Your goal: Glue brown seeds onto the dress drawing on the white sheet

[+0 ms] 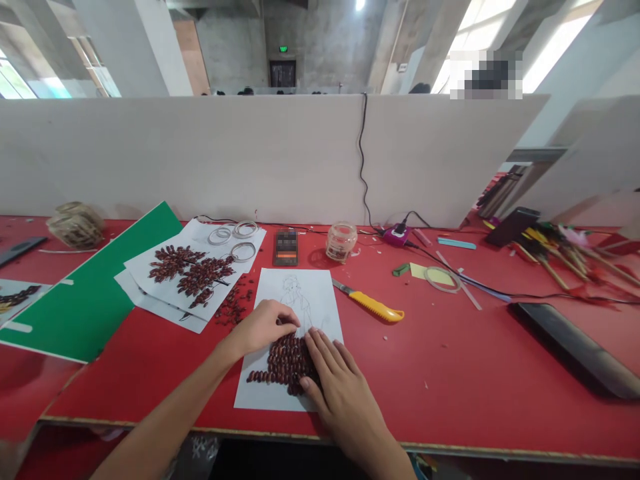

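Observation:
A white sheet with a line drawing of a figure (305,297) lies on the red table (450,373) in front of me. Dark red-brown beans (283,363) cover the lower part of the drawing. My left hand (263,327) rests on the sheet at the beans' upper left edge, fingers curled and pressed down on them. My right hand (335,380) lies flat on the beans' right side, fingers stretched out and spread. Neither hand lifts anything.
To the left lie more sheets with bean patterns (193,270), loose beans (233,307), tape rings (235,232) and a green board (95,293). A yellow utility knife (373,305), a glass jar (341,241), a phone (286,247), cables and sticks (555,257) lie behind and right.

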`<state>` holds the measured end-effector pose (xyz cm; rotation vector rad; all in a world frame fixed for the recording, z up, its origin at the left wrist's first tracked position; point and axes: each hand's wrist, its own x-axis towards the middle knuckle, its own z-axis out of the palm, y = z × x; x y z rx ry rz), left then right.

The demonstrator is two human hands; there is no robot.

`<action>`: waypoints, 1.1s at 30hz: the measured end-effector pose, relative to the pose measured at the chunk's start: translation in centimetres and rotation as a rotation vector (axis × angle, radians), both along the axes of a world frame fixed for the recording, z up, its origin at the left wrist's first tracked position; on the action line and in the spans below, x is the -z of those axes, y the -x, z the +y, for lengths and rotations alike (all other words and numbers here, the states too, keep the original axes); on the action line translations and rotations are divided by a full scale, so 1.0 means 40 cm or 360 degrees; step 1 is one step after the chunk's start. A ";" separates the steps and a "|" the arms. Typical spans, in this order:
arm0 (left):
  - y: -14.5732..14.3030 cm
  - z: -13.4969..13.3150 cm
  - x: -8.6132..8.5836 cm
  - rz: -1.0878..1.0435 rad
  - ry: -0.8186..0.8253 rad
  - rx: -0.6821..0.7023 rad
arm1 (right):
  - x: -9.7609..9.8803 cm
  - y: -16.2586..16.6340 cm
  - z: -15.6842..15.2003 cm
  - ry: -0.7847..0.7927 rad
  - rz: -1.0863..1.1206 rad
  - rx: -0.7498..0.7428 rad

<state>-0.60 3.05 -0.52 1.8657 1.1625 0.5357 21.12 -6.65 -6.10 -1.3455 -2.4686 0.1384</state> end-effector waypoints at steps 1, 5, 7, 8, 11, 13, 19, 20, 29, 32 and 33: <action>-0.003 0.009 -0.002 0.0026 0.0024 0.0068 | 0.000 0.000 0.000 0.0003 0.0008 -0.0002; -0.014 0.047 -0.025 0.0234 0.0026 0.0319 | 0.001 -0.001 -0.003 0.0019 0.0022 0.0007; -0.022 0.065 -0.039 0.0362 0.0010 0.0405 | 0.002 -0.001 -0.004 0.0022 0.0023 0.0016; -0.025 0.073 -0.046 0.0417 0.0006 0.0429 | 0.003 -0.001 -0.004 0.0021 0.0025 0.0020; -0.034 0.089 -0.058 0.0541 -0.0004 0.0457 | 0.003 -0.001 -0.004 0.0017 0.0027 0.0022; -0.037 0.092 -0.059 0.0585 -0.0037 0.0475 | 0.002 0.000 -0.004 0.0019 0.0027 0.0025; -0.031 0.081 -0.043 0.0535 -0.0092 0.0487 | -0.009 0.003 -0.005 0.0060 0.0028 0.0024; -0.030 0.076 -0.042 0.0514 -0.0101 0.0476 | -0.010 0.003 -0.005 0.0066 0.0034 0.0026; -0.037 0.037 -0.038 0.0446 -0.0105 0.0376 | -0.010 0.003 -0.006 0.0080 0.0042 0.0018; -0.035 0.036 -0.033 0.0361 -0.0103 0.0358 | -0.010 0.004 -0.006 0.0082 0.0045 0.0029; -0.033 0.037 -0.030 0.0320 -0.0079 0.0370 | -0.011 0.004 -0.006 0.0084 0.0049 0.0033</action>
